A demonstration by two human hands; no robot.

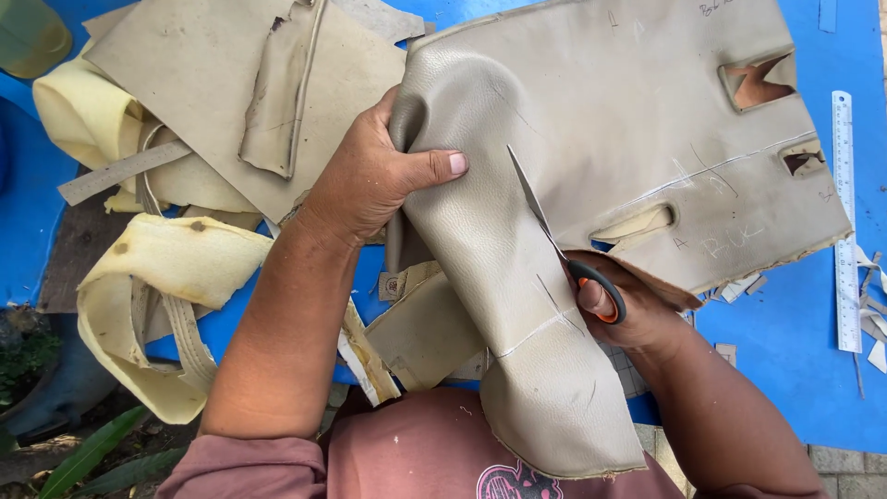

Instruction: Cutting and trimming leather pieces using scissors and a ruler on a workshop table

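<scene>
the left hand [370, 176] is clamped on a fold of the big beige leather sheet [628, 139], fingers wrapped behind the bunched edge and the thumb pressed flat across the front. the right hand [628, 310] is closed through the handles of the scissors [564, 254], which have black grips with an orange lining; the thumb sits in 1 loop. the blades lie nearly together, the tip pointing up and left onto the leather between the 2 hands.

the leather sheet spreads over the blue bench [795, 342] at the upper right and drapes down toward the person's lap, over a reddish shirt [416, 453]. it carries chalk lines and several cut-out slots near its right side.

left of the left hand lie more beige scraps [212, 74] and strips of yellow foam [176, 268], partly stacked on each other. a metal ruler [844, 222] lies upright along the bench's right edge, with small offcuts [739, 288] near it.
</scene>
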